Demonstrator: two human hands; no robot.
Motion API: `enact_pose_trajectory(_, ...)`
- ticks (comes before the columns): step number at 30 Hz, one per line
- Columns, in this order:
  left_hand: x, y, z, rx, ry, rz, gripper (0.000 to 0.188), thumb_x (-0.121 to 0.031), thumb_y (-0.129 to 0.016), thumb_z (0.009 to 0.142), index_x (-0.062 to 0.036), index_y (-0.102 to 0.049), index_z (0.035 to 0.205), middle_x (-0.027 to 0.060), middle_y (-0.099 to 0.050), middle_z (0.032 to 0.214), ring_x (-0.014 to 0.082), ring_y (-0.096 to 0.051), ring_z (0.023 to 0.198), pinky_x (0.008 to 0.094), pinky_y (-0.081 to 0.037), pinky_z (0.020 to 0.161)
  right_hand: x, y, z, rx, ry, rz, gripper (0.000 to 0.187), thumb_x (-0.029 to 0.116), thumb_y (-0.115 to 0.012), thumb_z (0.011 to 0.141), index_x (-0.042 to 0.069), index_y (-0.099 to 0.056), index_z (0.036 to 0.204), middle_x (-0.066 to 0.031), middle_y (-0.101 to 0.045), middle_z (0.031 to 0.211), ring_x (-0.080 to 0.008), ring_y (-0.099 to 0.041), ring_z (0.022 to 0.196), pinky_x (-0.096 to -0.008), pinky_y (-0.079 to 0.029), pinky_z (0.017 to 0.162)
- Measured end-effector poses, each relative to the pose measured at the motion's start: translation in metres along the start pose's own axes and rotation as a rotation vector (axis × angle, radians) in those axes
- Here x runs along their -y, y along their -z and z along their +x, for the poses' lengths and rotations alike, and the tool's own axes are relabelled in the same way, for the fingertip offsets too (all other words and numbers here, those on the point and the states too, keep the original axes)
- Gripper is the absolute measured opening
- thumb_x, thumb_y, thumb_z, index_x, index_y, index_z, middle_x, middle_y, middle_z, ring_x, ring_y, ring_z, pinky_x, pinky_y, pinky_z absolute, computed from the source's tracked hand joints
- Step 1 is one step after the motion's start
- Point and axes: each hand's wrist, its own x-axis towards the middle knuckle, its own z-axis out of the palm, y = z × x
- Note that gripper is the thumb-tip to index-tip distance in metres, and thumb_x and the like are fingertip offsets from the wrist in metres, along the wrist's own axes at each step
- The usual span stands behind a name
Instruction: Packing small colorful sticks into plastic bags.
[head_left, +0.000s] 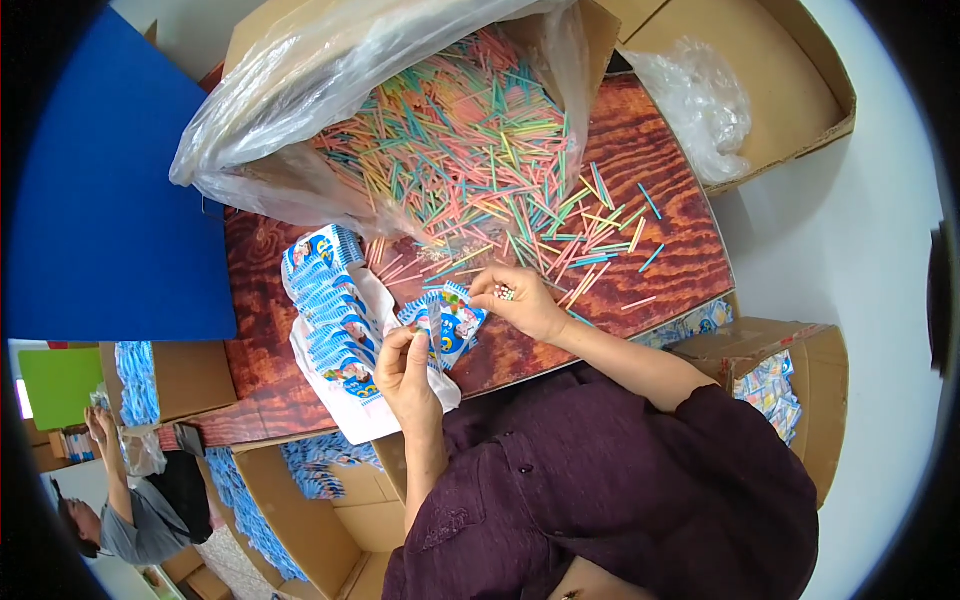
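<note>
My left hand (408, 378) pinches a small packet (435, 328), turned nearly edge-on, above the table's front edge. To its right, my right hand (532, 306) is closed round a small bunch of thin coloured sticks (506, 293), whose ends poke out between the fingers. Blue-and-white printed packets (461, 325) lie on the table between and below the hands. Beside my left hand, a long overlapping row of the same packets (335, 315) rests on a white cloth or bag (372, 422).
A box lined with clear plastic (290, 165) lies tipped at the back, spilling pink, yellow, green and blue sticks (470, 140) onto the red-brown table (650, 130). Cardboard boxes of packets (768, 395) stand below the table. A co-worker (150, 520) is at the far left, beside a blue panel (120, 200).
</note>
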Motion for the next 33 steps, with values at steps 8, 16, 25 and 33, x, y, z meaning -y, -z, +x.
enact_pose_trajectory(8, -0.001, 0.005, -0.002, 0.093, -0.111, 0.302, 0.002, 0.001, -0.061, 0.088, 0.0017, -0.062, 0.089, 0.0021, -0.06, 0.09, 0.0114, -0.055, 0.083, 0.0234, -0.042, 0.077, -0.007, -0.003, 0.004, 0.026, 0.105, -0.077, 0.014, 0.012, -0.062, 0.09, -0.002, -0.065, 0.088, -0.0055, -0.064, 0.083, -0.0097, -0.058, 0.075, -0.0251, -0.047, 0.07)
enact_pose_trajectory(16, -0.007, -0.001, -0.007, 0.112, -0.423, 0.555, 0.013, 0.009, -0.066, 0.078, 0.0019, -0.067, 0.089, 0.0126, -0.066, 0.091, 0.0225, -0.062, 0.084, 0.0297, -0.047, 0.074, 0.063, -0.001, 0.027, -0.046, -0.289, 0.985, 0.041, 0.039, -0.043, 0.101, 0.002, -0.059, 0.095, -0.0004, -0.047, 0.058, -0.0148, -0.051, 0.061, -0.0383, -0.05, 0.08)
enact_pose_trajectory(25, -0.001, -0.003, -0.01, 0.159, -0.404, 0.536, 0.013, 0.009, -0.064, 0.081, 0.002, -0.066, 0.09, 0.0114, -0.064, 0.093, 0.0181, -0.061, 0.084, 0.0272, -0.048, 0.072, 0.071, -0.023, 0.018, 0.058, -0.399, 0.966, 0.049, 0.042, -0.041, 0.101, -0.002, -0.06, 0.105, -0.0216, -0.068, 0.094, -0.0374, -0.058, 0.114, -0.0465, -0.05, 0.093)
enact_pose_trajectory(33, 0.002, -0.001, -0.011, 0.14, -0.395, 0.519, 0.01, 0.008, -0.064, 0.081, 0.003, -0.066, 0.089, 0.0113, -0.064, 0.09, 0.0172, -0.061, 0.082, 0.0266, -0.047, 0.072, 0.079, -0.024, 0.018, 0.094, -0.322, 0.933, 0.051, 0.042, -0.038, 0.101, -0.004, -0.059, 0.108, -0.022, -0.068, 0.095, -0.0366, -0.059, 0.113, -0.046, -0.049, 0.095)
